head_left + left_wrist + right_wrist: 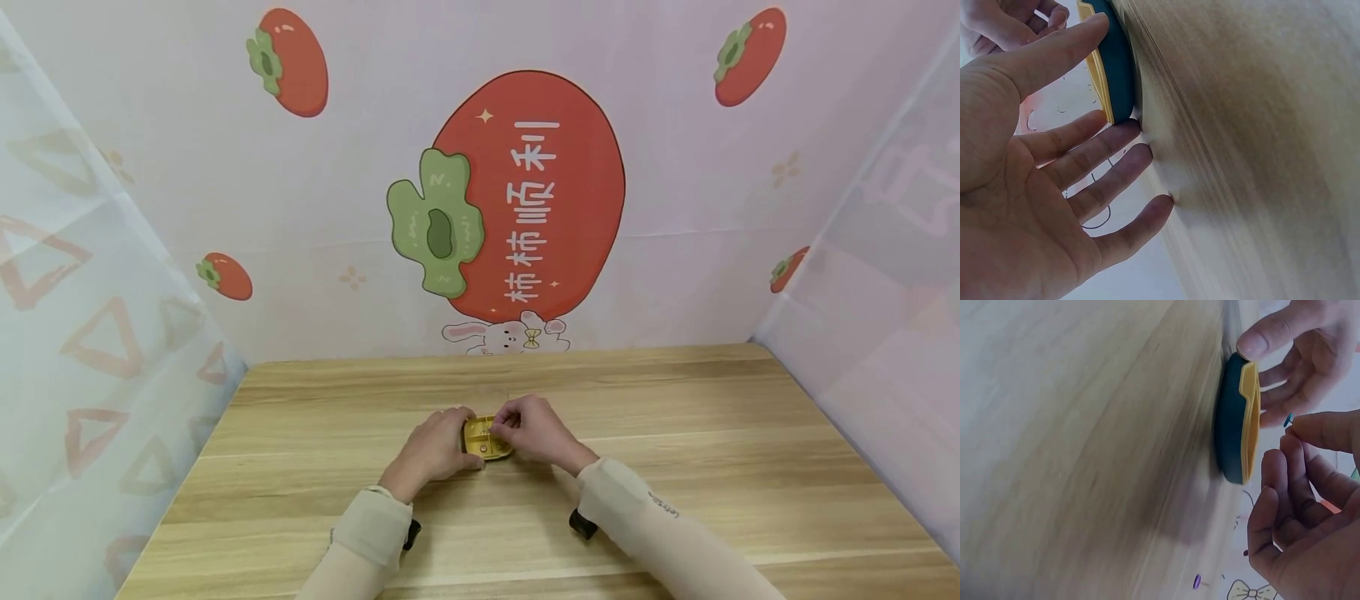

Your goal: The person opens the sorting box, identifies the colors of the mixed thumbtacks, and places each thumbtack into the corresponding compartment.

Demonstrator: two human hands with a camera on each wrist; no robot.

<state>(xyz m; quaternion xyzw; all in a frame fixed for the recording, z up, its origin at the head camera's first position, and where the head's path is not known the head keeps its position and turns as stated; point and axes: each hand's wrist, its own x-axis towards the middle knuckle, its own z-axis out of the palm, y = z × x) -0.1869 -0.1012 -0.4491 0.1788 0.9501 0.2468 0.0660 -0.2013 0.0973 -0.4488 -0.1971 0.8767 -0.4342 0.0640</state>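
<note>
A small box (474, 430) with a yellow divided inside and a dark teal outer shell sits on the table. My left hand (438, 447) holds it at its left side, the thumb (1094, 31) on the near wall and the fingers at the far end. Over the box's right part, my right hand (536, 429) pinches a tiny teal flat-headed pin (1288, 419) between thumb and index finger. Whether it is a tack or an earring stud I cannot tell. One small round thing (483, 448) lies in a near compartment; my right fingers hide part of the inside.
A purple flat-headed pin (1197, 581) lies on the wooden table (315, 467), with a tiny dark red thing (1245, 553) near it. Printed cloth walls (675, 250) stand at the back and both sides. Each wrist bears a black device (582, 525).
</note>
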